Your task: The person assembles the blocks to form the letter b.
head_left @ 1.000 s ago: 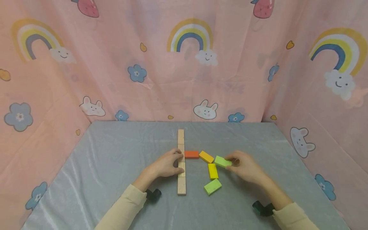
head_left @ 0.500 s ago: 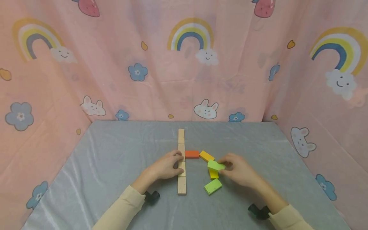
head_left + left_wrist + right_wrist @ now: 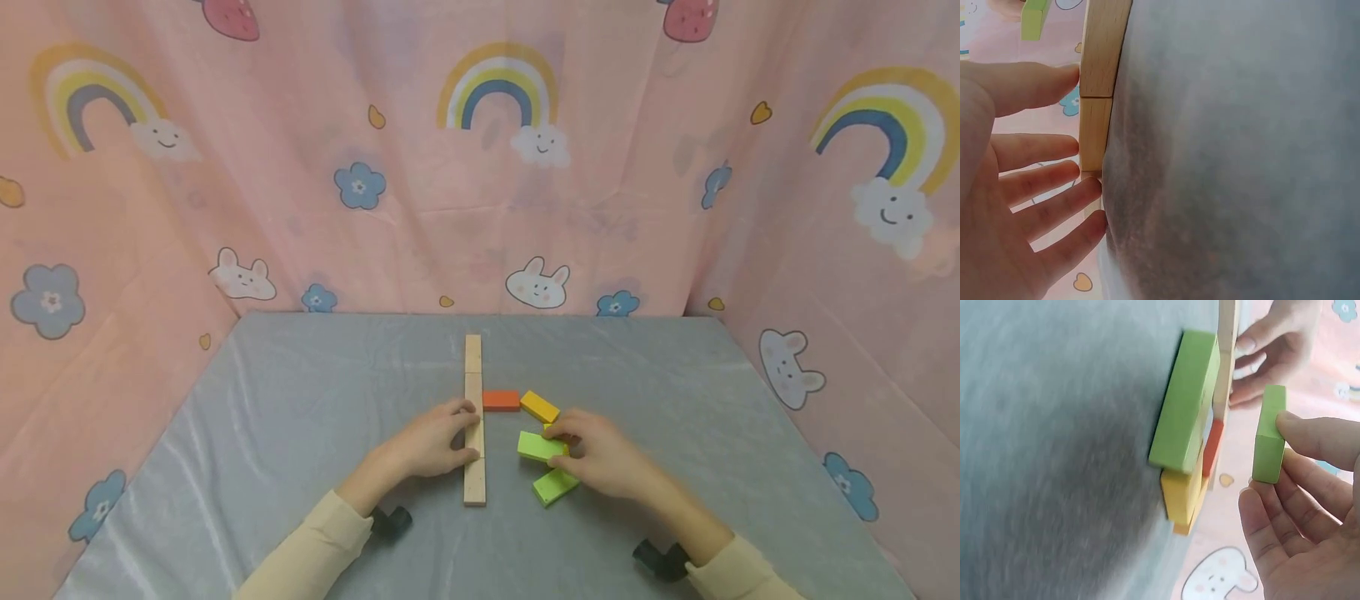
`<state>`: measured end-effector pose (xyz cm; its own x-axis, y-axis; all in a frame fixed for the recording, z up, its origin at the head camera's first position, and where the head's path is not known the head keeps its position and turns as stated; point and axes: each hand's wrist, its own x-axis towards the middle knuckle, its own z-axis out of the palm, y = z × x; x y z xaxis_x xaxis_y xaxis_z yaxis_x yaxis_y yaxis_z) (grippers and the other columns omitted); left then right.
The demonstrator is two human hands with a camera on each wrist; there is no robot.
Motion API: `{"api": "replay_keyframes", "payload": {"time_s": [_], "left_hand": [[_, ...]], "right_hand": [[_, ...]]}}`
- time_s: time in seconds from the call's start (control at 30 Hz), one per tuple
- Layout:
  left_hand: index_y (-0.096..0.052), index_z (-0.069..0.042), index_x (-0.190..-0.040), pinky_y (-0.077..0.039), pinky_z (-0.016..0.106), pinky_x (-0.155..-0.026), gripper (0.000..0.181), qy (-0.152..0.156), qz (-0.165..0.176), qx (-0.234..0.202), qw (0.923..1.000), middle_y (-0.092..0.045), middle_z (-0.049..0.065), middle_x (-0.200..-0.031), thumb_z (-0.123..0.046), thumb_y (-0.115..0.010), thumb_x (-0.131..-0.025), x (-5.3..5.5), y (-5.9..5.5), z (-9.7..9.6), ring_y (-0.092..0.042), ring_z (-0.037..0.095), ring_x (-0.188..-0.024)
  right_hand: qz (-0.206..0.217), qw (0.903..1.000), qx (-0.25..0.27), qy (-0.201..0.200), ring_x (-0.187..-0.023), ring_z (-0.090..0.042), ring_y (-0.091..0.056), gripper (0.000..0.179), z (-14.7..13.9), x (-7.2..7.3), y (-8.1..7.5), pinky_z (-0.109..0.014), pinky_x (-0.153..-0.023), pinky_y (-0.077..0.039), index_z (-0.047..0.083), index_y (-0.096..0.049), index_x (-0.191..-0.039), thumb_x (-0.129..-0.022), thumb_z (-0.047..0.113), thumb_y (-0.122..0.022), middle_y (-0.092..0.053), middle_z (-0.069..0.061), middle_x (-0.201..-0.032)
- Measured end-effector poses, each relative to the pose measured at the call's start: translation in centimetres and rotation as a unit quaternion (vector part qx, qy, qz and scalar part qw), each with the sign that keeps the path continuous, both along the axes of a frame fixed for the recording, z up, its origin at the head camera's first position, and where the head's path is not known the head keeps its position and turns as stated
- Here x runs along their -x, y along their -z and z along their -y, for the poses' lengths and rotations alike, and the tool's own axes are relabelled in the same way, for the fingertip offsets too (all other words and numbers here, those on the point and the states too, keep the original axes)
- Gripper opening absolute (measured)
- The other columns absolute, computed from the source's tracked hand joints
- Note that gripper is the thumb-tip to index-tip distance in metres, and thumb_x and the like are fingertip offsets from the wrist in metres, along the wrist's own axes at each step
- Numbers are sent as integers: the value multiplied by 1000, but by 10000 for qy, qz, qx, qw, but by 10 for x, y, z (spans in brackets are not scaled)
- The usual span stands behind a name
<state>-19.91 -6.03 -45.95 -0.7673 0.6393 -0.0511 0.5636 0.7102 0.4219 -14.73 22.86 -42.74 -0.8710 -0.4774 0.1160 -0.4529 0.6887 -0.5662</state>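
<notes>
My right hand [image 3: 615,458] pinches a light green wooden block [image 3: 536,447] between thumb and fingers; the right wrist view shows this green block [image 3: 1268,456] raised off the cloth. Below it lies a yellow block [image 3: 1179,494], mostly covered in the head view, and a second green block [image 3: 552,490]. My left hand [image 3: 427,442] rests its fingertips and thumb against a straight row of plain wooden blocks [image 3: 474,485]. In the left wrist view its fingers are spread and fairly straight along the blocks [image 3: 1104,50].
A red-orange block [image 3: 501,402] extends right from the row's side. An orange block [image 3: 540,406] lies angled at its end. Grey cloth [image 3: 337,375] covers the table, and a pink patterned curtain [image 3: 405,250] hangs around the back and sides.
My right hand has carried the green block leftward and nearer, from beside the orange block to over the yellow one. My left hand stays at the wooden row.
</notes>
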Motion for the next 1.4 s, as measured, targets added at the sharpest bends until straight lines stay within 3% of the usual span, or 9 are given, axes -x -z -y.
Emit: {"api": "replay_keyframes", "payload": {"time_s": [0.27, 0.73, 1.4], "left_hand": [[-58, -9, -144, -45, 41, -106, 66, 63, 43, 23, 10000, -49, 2, -146, -45, -74, -91, -4, -1, 1, -52, 21, -130], [-57, -9, -144, -44, 41, -107, 67, 107, 45, 30, 9999, -49, 3, -147, -44, -76, -90, -6, -3, 1, -51, 22, -131], [-56, -9, -145, -44, 43, -107, 67, 93, 161, 43, 9998, -48, 5, -149, -43, -76, -91, -7, -5, 1, -50, 24, -133]], "right_hand": [[481, 9986, -237, -1, -91, -16, -58, 26, 16, -4, -3, -31, -80, -51, 14, -75, -111, -86, 18, -82, -65, 10, -102], [586, 9959, 13, -686, -90, -11, -60, 26, 31, -9, 6, -27, -78, -52, 13, -74, -110, -86, 13, -82, -65, 10, -103], [611, 9928, -359, -970, -95, -4, -59, 26, 38, -14, 13, -32, -85, -53, 14, -75, -110, -85, 13, -83, -64, 12, -104]]}}
